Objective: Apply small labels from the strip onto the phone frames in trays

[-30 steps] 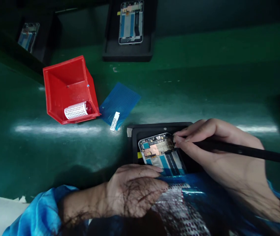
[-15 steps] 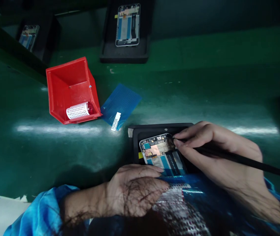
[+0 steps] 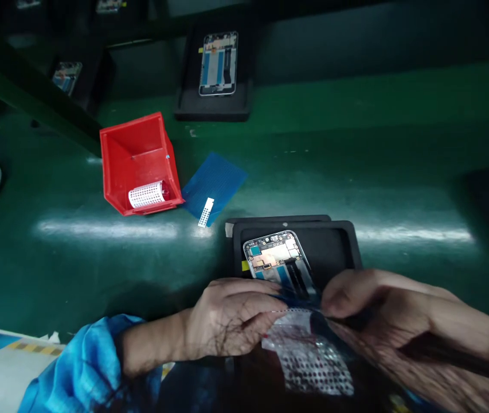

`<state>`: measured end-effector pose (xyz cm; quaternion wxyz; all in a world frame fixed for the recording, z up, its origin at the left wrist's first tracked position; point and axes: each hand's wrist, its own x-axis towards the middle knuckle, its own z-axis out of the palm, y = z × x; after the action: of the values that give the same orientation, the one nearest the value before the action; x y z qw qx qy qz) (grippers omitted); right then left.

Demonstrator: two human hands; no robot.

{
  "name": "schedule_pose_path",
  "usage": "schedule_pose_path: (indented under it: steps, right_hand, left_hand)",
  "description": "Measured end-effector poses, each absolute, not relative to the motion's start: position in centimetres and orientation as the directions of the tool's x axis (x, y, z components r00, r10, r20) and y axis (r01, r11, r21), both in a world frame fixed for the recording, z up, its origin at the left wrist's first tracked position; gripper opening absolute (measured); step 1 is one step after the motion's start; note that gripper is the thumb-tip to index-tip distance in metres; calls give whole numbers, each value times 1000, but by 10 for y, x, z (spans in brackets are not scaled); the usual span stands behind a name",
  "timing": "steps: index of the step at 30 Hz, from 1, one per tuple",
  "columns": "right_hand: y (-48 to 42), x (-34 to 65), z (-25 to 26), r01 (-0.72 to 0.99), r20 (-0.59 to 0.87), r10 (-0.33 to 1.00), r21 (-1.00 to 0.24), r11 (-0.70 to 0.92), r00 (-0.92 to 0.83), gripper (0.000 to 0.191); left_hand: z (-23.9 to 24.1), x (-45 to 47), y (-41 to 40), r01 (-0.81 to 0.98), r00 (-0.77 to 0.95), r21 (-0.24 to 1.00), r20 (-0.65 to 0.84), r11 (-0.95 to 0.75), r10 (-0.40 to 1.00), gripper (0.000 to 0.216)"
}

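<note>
Two bare hands meet over a dotted white-and-blue sticker sheet (image 3: 308,350) just below the open-backed phone frame (image 3: 279,261) in its black foam tray (image 3: 334,246). Left hand (image 3: 231,321) fingers lie flat, together, on the sheet; right hand (image 3: 399,321) fingers are clamped on a thin black stylus (image 3: 463,358), their tips touching the sheet's top edge.

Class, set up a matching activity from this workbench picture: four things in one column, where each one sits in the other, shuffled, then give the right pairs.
Things
1. white perforated roll
2. blue sheet
3. opened phone
4. black stylus

Places
A. flat on the green table, beside the red bin
B. in the right hand
C. inside the red bin
D. in the black tray, just beyond the left hand

Pairs: 1-C, 2-A, 3-D, 4-B
</note>
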<state>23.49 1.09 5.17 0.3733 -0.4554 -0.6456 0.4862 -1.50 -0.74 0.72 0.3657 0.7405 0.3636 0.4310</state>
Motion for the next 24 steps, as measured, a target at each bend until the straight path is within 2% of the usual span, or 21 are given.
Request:
schedule_pose_path:
  steps: [3,8,15,21,24]
  right_hand:
    - [14,238,47,207,122,896,-951,228,-428,32]
    - [16,240,47,191,141,865,-946,261,-482,25]
    - [23,233,56,206,103,885,-954,217,-453,35]
    - [19,236,54,195,38,863,-968,157,-505,31]
    - [9,224,58,243,9,927,-964,107,-375,38]
  left_hand:
    - [9,-14,-6,225,359,850,383,-477,851,6]
    - [9,-14,-5,226,370,848,380,-479,848,4]
    - [6,-15,-8,223,384,849,375,-478,844,5]
    - [7,-15,-7,225,389,849,372,-479,843,5]
    - [7,-15,-8,232,382,851,367,-472,848,3]
